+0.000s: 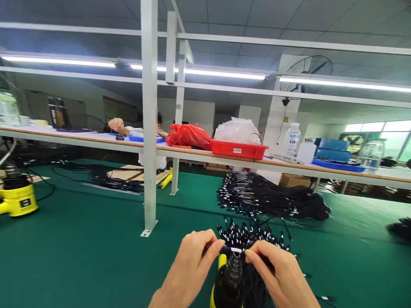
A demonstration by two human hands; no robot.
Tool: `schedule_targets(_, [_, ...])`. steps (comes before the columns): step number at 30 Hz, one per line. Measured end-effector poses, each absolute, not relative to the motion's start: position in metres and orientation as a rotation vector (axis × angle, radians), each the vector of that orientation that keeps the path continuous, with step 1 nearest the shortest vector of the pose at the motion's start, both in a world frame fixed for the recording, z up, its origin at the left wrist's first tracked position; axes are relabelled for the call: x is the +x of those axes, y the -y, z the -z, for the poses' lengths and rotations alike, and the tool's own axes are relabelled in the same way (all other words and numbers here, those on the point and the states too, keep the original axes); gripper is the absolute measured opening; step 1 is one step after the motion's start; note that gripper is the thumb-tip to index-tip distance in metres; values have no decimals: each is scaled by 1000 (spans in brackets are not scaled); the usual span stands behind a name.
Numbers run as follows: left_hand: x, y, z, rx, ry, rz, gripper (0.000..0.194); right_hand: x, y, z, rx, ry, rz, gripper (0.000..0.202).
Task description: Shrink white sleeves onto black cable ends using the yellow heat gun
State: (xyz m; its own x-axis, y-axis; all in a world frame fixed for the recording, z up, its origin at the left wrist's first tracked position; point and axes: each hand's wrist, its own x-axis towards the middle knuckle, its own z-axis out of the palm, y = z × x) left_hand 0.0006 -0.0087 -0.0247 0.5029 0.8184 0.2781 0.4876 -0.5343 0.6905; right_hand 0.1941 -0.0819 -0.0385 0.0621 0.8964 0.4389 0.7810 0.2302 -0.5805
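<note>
A black cable [227, 250] with a short white sleeve [236, 250] is stretched level between my two hands. My left hand [194, 263] pinches its left end between thumb and forefinger, and my right hand [278, 267] pinches the right end. Just under the white sleeve is the metal nozzle of an upright heat gun [234, 270] with a black front and yellow body. Whether sleeve and nozzle touch, I cannot tell. Behind my hands lies a pile of black cables [247, 233] with white-banded ends; some run down beside the heat gun.
A thick bundle of black cables [272, 194] lies farther back on the green bench [96, 239]. A white post [150, 128] rises left of centre. Another yellow heat gun [21, 196] stands far left. The shelf holds a red tray [237, 149] and bottles. Across it, a co-worker's hand [117, 125] shows.
</note>
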Motion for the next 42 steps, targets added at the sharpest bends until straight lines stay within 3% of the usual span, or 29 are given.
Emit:
schedule_targets(5, [-4, 14, 18, 2108, -986, -842, 18, 201, 78, 41, -1489, 1775, -145, 26])
schedule_targets(13, [-6, 18, 19, 2211, -1049, -688, 49, 199, 84, 36, -1454, 1800, -156, 29])
schedule_targets(20, [-7, 14, 24, 2201, -966, -697, 47, 193, 95, 27, -1510, 1784, -218, 34])
schedule_targets(29, [-2, 11, 17, 2144, -886, -680, 32, 187, 94, 24, -1558, 1594, -290, 21])
schedule_targets(42, [0, 0, 31, 2158, -962, -614, 50, 185, 93, 23, -1513, 1572, -274, 19])
